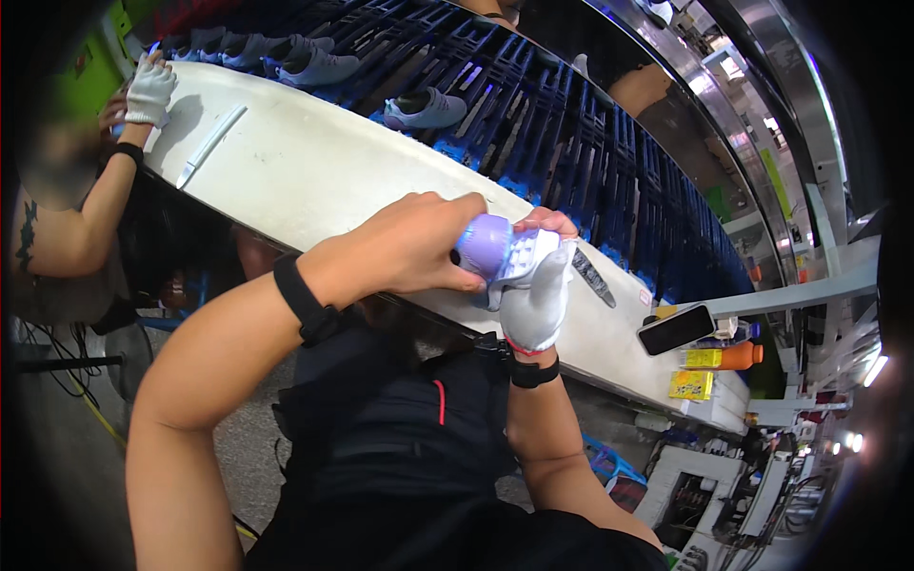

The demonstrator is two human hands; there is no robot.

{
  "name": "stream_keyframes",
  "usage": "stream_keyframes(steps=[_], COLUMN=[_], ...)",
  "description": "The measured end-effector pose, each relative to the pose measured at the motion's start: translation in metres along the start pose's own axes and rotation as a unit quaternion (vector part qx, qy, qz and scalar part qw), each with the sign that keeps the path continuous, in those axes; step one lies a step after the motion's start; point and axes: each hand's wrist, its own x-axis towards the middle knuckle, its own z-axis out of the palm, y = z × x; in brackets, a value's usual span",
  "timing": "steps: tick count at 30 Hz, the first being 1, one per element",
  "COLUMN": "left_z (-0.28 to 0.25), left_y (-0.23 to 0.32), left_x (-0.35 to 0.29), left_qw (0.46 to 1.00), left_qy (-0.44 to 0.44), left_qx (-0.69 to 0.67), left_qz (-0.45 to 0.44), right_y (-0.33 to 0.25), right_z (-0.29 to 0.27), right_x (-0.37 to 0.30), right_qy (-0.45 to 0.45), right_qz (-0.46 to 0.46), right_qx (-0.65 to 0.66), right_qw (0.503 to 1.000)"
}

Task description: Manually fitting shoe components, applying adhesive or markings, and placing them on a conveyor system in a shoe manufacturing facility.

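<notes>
Over the front edge of the white worktop, I hold a small shoe (pixel 487 244) with a purple part and a white knobbed sole in both hands. My bare left hand (pixel 419 243) grips the purple end, thumb below and fingers over the top. My right hand (pixel 538 295), in a white glove with some fingertips bare, closes round the other end. Much of the shoe is hidden by my hands. Just right of my right hand lies a dark, worn knife-like tool (pixel 594 277).
A white worktop (pixel 305 143) runs past a moving-rack line of dark bars (pixel 533 124) carrying several grey shoes (pixel 426 108). A white-handled tool (pixel 211 147) lies at left, near a co-worker's gloved hand (pixel 149 92). At right are a phone (pixel 676 329), an orange bottle (pixel 741 356) and a yellow box (pixel 691 384).
</notes>
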Motion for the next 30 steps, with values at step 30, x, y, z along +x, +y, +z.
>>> stream_keyframes(steps=[30], left_z=[0.004], left_y=[0.044], left_x=[-0.093], left_qw=[0.998], left_qy=[-0.062], left_qx=[-0.019], left_qz=[-0.002], right_y=[-0.036], right_z=[-0.020], right_x=[-0.078], right_qy=[-0.087], right_qz=[-0.098], right_qx=[-0.421], right_qw=[0.897])
